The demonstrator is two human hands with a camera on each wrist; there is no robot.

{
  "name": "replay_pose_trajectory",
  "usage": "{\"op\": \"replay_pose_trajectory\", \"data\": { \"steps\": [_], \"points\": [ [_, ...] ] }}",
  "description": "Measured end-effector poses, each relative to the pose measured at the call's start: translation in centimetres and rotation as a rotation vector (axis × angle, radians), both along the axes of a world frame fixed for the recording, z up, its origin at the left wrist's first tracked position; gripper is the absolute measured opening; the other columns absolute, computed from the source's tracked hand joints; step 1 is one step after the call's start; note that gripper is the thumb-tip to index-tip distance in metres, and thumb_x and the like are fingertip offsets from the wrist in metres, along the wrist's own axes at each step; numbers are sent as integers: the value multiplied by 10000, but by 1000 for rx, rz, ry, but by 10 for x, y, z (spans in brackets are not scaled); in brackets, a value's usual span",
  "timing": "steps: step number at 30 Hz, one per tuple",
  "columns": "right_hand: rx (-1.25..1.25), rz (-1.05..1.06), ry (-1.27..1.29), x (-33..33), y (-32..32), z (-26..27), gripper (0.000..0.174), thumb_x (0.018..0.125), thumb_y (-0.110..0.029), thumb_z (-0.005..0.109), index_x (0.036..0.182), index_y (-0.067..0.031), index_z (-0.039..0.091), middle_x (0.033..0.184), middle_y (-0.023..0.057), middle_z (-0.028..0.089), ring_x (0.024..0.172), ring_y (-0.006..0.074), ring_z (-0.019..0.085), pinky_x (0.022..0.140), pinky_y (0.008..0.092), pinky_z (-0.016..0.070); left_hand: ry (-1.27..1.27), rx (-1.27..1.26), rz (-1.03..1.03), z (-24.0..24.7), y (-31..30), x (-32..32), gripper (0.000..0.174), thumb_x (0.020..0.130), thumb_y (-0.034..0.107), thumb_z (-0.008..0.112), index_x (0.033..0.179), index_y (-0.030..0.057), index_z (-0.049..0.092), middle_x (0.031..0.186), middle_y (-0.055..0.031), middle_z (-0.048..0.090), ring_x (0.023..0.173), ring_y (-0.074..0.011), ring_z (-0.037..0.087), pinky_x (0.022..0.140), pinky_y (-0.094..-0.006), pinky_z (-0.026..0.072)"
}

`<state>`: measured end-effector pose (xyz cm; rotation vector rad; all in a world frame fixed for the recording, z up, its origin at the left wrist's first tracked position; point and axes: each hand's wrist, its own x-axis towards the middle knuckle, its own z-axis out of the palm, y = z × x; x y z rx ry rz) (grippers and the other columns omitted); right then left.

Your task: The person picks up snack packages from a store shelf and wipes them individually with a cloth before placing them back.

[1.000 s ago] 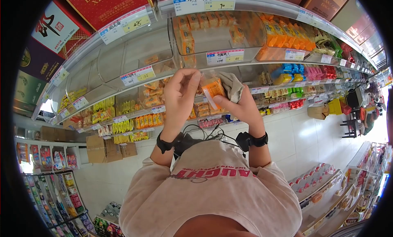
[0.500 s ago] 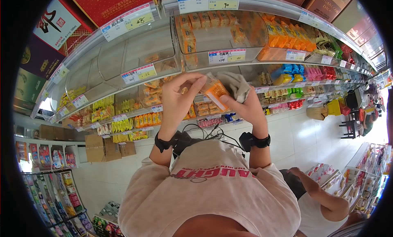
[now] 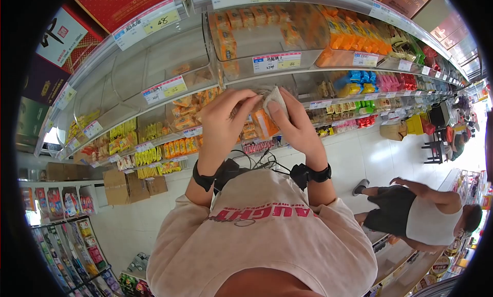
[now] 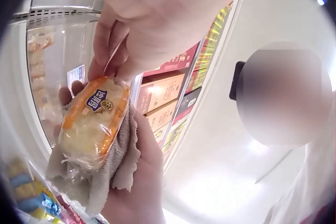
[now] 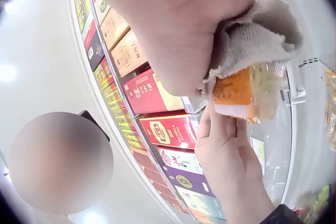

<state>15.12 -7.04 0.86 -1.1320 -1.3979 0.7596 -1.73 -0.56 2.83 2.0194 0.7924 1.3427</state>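
An orange-and-clear wrapped snack pack (image 3: 265, 122) is held between both hands in front of the shelf. My left hand (image 3: 224, 121) pinches one end of its wrapper with thumb and fingers. Around the pack and a grey cloth (image 3: 275, 98) curls my right hand (image 3: 298, 125). In the left wrist view the pack (image 4: 94, 121) lies on the cloth (image 4: 123, 153) in the right palm, its label showing. The right wrist view shows the cloth (image 5: 257, 40) over part of the pack (image 5: 247, 95).
Clear shelf bins (image 3: 257, 66) with orange packs stand just beyond the hands, price tags along their edges. Lower shelves hold yellow and orange snacks (image 3: 177, 147). Cardboard boxes (image 3: 134, 186) sit on the floor at left; a person in a white top (image 3: 431, 220) is at right.
The right hand with the cloth has moved left over the pack, covering more of it. The left hand keeps its pinch. The other person has come further into view at right.
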Motion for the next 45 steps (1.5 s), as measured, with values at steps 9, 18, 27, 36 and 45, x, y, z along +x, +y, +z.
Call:
{"op": "replay_pose_trajectory", "data": {
  "steps": [9,18,27,36,45],
  "points": [
    [95,-194,-124,-6,3,4,159,913,-96,670,954,23,574,822,134,551,715,261,517,670,349,453,-4,-19,-35,-4,1,5,113,863,14,778,973,12,756,812,-70,714,723,-145,694,635,-266,531],
    [27,-269,54,0,2,-11,170,961,-140,667,964,15,598,840,106,590,737,192,560,695,343,470,-186,-417,-260,-15,-3,9,169,936,-5,721,1101,-42,723,1012,-77,729,931,-125,689,833,-265,536],
    [-36,-11,194,-23,-11,-5,434,936,-255,743,1212,43,590,1002,113,674,917,126,628,792,302,514,-395,-262,-32,-5,1,11,106,965,34,704,1045,-35,700,1007,-71,704,907,-107,668,807,-248,526],
    [-155,31,36,-11,-10,-22,458,894,-285,793,1149,63,640,769,78,680,706,101,634,635,304,518,-465,-328,24,-10,1,12,111,1033,93,625,1085,-1,596,1006,-34,593,899,-71,557,803,-225,471],
    [-121,56,160,-7,-13,-20,423,893,-240,790,1158,57,648,883,76,684,753,89,614,671,280,502,-554,-262,134,-16,4,10,125,1075,136,556,1131,25,559,1025,-24,591,904,-73,544,807,-234,451]
  ]
}}
